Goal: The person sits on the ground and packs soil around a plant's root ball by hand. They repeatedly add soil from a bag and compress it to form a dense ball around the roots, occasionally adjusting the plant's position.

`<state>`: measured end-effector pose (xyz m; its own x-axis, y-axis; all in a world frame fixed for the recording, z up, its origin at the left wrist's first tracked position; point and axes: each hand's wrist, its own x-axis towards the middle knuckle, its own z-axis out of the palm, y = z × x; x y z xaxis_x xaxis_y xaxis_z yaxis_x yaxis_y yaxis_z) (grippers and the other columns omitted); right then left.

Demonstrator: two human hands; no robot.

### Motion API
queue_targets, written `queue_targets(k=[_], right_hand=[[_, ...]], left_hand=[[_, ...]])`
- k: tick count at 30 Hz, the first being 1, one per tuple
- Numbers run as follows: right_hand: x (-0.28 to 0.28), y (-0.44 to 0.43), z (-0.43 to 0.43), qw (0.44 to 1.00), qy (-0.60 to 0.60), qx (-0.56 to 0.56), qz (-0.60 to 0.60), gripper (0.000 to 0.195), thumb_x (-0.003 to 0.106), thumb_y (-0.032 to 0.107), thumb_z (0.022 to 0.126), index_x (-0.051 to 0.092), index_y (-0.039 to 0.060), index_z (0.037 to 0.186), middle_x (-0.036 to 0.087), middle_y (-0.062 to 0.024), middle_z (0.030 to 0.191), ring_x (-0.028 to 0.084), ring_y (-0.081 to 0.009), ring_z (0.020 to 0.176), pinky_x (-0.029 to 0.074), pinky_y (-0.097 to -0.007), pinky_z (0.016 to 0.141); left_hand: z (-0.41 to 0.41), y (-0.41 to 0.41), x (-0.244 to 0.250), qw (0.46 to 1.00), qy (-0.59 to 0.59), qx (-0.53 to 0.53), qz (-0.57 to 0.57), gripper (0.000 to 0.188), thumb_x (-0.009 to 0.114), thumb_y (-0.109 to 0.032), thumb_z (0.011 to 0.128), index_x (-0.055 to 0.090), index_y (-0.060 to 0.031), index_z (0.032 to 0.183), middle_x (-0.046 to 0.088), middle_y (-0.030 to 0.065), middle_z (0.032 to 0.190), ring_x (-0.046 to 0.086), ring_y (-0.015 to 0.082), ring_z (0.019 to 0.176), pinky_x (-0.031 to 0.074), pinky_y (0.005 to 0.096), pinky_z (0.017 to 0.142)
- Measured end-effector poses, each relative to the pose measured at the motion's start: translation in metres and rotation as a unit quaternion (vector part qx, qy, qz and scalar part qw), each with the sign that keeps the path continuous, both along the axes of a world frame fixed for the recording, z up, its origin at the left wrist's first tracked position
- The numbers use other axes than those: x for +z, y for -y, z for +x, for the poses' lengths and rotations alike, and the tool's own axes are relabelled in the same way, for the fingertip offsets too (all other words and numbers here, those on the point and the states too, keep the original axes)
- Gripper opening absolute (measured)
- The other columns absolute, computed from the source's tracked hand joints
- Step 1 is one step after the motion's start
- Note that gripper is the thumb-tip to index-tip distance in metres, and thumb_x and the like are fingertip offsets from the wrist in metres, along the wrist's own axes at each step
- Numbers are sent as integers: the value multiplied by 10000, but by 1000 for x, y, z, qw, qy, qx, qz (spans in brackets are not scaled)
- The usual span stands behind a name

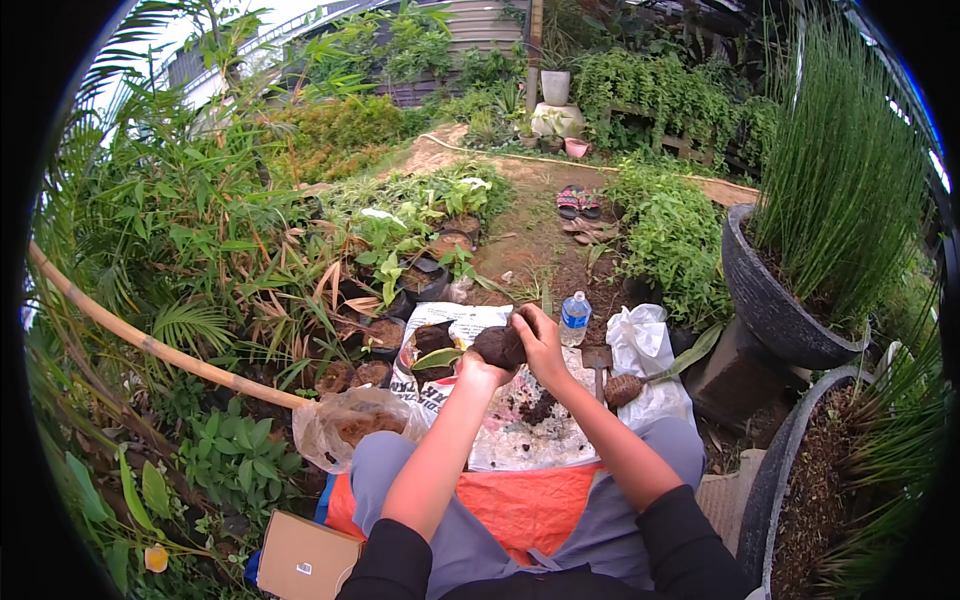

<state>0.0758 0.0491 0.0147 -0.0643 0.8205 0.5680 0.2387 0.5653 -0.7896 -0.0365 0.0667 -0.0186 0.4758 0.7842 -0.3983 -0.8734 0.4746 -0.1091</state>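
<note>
My left hand (486, 370) cups a dark, rounded ball of soil (495, 347) from beneath. The fingers of my right hand (538, 334) curl over the ball's right end and press against it. A yellow-edged green leaf (438, 359) juts out to the left beside the ball; where its base sits is hidden. Below my hands, crumbs of dark soil (537, 409) lie scattered on a stained white sheet (510, 442). To the right rest a small hand trowel (598, 361) and a brown fibrous ball (623, 391) with a long leaf (686, 352).
A water bottle (575, 319) stands beyond the sheet. At left are a clear plastic bag of brown material (367, 424), a bamboo pole (172, 352) and potted plants (386, 334). Large dark planters (787, 315) flank the right. A cardboard box (309, 556) lies at lower left.
</note>
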Motion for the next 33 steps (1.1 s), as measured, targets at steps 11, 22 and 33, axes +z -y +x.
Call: queue_targets(k=[11,22,33], right_hand=[[15,15,-18,916,300,-115,238,214,521,193,763,565,20,881,562,-107,912,520,-263,879,406,-394,725],[32,16,-20,924,360,-125,14,346,451,333,819,526,65,1025,558,-89,993,501,-254,971,309,-571,836],[-16,-39,1,952,-152,118,-240,488,434,394,857,430,36,1187,494,-121,1136,443,-203,1085,294,-357,943]], left_hand=[[7,12,0,995,-33,77,56,313,342,-274,866,541,-97,1032,565,73,1048,542,212,966,435,379,839],[5,3,-11,990,-16,48,134,391,298,-336,868,484,-103,1121,507,101,1140,506,263,1025,384,456,887],[12,1,-16,992,-32,40,111,462,211,-378,877,498,-100,1108,504,119,1129,498,284,1030,378,450,896]])
